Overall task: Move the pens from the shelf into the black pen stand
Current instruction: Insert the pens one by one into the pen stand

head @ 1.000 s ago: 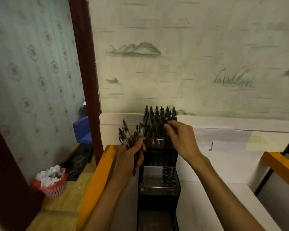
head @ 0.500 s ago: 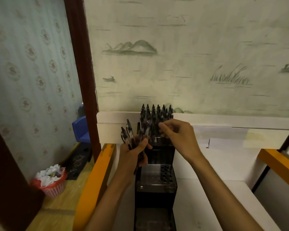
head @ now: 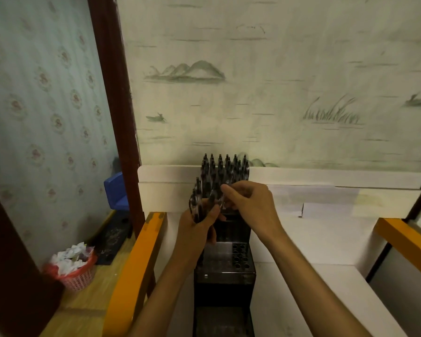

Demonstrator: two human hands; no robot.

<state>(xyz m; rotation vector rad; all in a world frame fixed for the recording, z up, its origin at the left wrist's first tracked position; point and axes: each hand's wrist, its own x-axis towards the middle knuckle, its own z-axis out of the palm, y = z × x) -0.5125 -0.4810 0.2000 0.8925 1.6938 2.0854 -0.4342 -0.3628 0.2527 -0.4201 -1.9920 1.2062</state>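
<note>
My left hand (head: 199, 223) is curled round a bunch of dark pens (head: 201, 203), thumb across their barrels, their clicker ends fanning up and leftward above my fist. My right hand (head: 249, 205) reaches across to that bunch with fingers bent, and its fingertips (head: 225, 189) pinch at one pen near the top of the bundle; the contact is blurred, so I cannot tell exactly which pen I have.

Both hands hover just in front of the black pen stand (head: 225, 271), a tall tiered rack on the white shelf (head: 326, 239). Its top tier is packed with upright pens (head: 225, 166); the lower tier shows round holes on its right side. A small pale mark sits on the stand's front edge, too small to read. No other writing is legible.
</note>
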